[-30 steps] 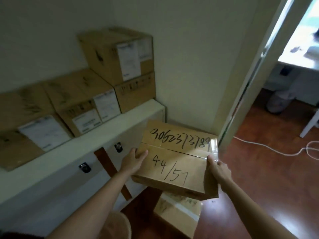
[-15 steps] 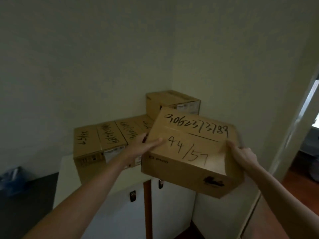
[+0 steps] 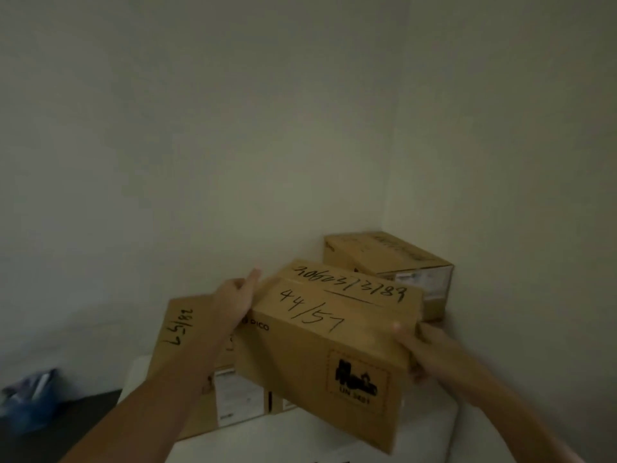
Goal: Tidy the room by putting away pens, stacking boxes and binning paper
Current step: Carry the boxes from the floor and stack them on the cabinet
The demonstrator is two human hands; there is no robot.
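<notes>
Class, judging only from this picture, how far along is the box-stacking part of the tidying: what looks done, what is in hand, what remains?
Done: several boxes already sit on the white cabinet, including the corner box and the box marked 28/57. In hand: the left hand and right hand hold the box marked 44/57, tilted, above that row. Left: setting it down. No pens or paper are visible here.

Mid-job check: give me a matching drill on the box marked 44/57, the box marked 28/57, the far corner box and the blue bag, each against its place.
Things:
1. box marked 44/57
2. box marked 28/57
3. corner box
4. blue bag

Places:
A. far left, low down
B. between left hand and right hand
C. against the wall corner
D. behind the left forearm

Pairs: 1-B, 2-D, 3-C, 4-A
</notes>
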